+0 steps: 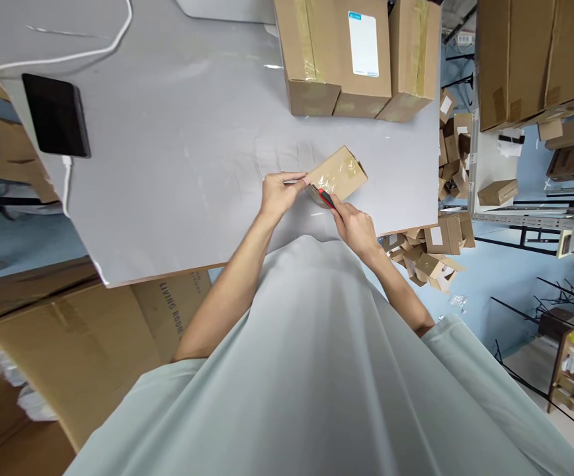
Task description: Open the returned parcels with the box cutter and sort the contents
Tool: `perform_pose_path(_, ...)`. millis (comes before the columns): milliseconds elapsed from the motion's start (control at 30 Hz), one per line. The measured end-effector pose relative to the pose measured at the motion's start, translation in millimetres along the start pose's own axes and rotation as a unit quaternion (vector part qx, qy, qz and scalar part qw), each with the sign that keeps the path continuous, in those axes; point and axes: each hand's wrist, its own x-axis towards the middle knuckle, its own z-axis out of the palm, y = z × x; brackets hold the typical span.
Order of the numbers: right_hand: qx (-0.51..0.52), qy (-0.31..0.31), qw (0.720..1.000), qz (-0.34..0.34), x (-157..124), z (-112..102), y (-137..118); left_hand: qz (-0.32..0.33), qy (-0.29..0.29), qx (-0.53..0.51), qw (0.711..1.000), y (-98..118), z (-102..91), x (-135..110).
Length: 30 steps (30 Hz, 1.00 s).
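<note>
Carton (342,173) was pinched at one corner by our left fingers (294,176); our right fingers (338,205) gripped a cutter (326,198) (red and black) at that same end.

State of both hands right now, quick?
Left hand: closed, holding the small cardboard box at its left corner.
Right hand: closed around a red-and-black tool.
</note>
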Motion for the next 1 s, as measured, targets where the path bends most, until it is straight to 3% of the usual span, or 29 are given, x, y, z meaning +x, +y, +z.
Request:
perform_pose_path(633,-0.023,-0.022,0.999,0.009,-2.1,-12.6,-4.0,0.009,-0.023,0.009,1.000,7.2,1.7,-2.3)
perform_pose_path(1000,-0.079,-0.071,0.994,0.023,0.2,-11.6,-18.5,0.000,-0.039,0.028,0.999,12.3,0.1,0.2)
